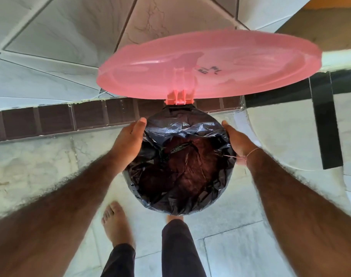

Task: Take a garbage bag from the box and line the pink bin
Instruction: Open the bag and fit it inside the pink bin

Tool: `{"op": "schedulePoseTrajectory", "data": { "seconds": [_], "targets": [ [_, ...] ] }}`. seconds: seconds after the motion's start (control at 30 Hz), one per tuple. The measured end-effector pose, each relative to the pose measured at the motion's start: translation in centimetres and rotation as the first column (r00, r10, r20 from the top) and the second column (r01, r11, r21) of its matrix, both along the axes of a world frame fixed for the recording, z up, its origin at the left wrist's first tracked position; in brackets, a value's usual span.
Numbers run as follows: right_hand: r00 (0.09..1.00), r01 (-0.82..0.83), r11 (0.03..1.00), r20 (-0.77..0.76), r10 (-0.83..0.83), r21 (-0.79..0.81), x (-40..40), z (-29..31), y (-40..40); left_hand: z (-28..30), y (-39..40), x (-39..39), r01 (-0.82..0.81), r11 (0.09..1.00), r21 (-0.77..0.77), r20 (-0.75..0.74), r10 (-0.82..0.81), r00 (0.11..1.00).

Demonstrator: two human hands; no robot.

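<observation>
Black garbage bag stretches between left hand and right hand, both pressed flat against its cuff; uneven tugging could tear it.

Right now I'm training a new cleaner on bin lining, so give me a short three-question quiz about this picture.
1. True or false: the round pink plastic lid is raised open.
2. Where does the crinkled black plastic garbage bag sit? A) folded on the floor B) inside the bin, its edge turned over the rim C) hanging from the lid
3. Which hands touch the bag's rim?

Key:
1. True.
2. B.
3. Both: the left hand on one side and the right hand on the opposite side.
</observation>
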State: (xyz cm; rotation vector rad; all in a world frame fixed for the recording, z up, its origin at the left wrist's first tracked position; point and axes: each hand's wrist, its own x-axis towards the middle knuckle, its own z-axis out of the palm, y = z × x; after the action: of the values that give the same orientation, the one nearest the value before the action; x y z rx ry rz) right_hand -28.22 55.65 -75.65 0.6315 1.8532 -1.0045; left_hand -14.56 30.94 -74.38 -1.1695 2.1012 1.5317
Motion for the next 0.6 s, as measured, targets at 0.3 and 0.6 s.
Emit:
{"op": "schedulePoseTrajectory", "data": {
  "seconds": [0.3, 0.6],
  "targets": [
    [0.804, 0.594, 0.797, 0.085, -0.588, -0.113, 5.0, -4.0, 4.1, -1.4, -1.7, 0.8, -0.406, 0.899, 0.164, 0.114, 0.391, 0.913],
    [0.580, 0.814, 0.581, 0.123, -0.806, -0.031, 16.7, -1.7, 2.9, -0.2, 3.4, 9.4, -0.790, 0.607, 0.085, 0.084, 0.786, 0.613]
  ]
}}
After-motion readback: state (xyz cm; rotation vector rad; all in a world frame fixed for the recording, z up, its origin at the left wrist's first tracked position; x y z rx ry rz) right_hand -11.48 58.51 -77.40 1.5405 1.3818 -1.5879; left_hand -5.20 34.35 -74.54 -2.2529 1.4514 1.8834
